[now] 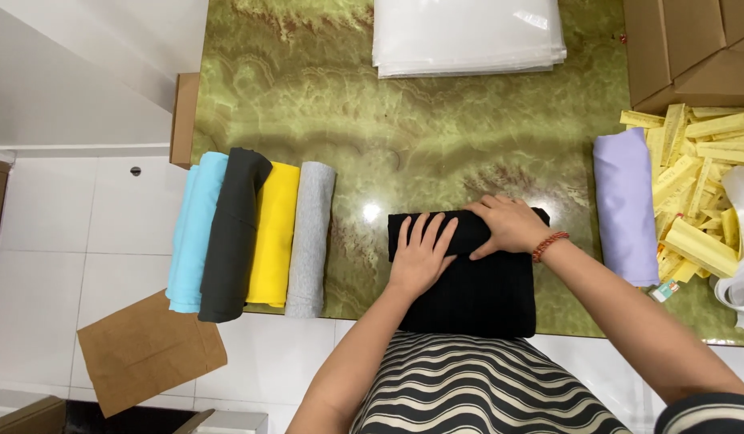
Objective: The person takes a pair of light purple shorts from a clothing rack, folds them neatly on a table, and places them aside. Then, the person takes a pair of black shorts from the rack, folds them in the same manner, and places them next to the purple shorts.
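A black ribbed cloth (476, 301) lies on the green marble table (420, 137) at its near edge, its far end rolled into a thick fold. My left hand (421, 255) lies flat on the left part of that roll, fingers spread. My right hand (508, 225), with a red bead bracelet at the wrist, presses the roll's right part, fingers curled over it. Both hands rest on the same black cloth.
Rolled cloths lie side by side at the left: light blue (194, 233), dark grey (234, 233), yellow (275, 233), light grey (311, 239). A lilac roll (625, 205), yellow packets (697, 193), clear bags (467, 36), cardboard boxes (685, 48) and a floor paper bag (147, 350).
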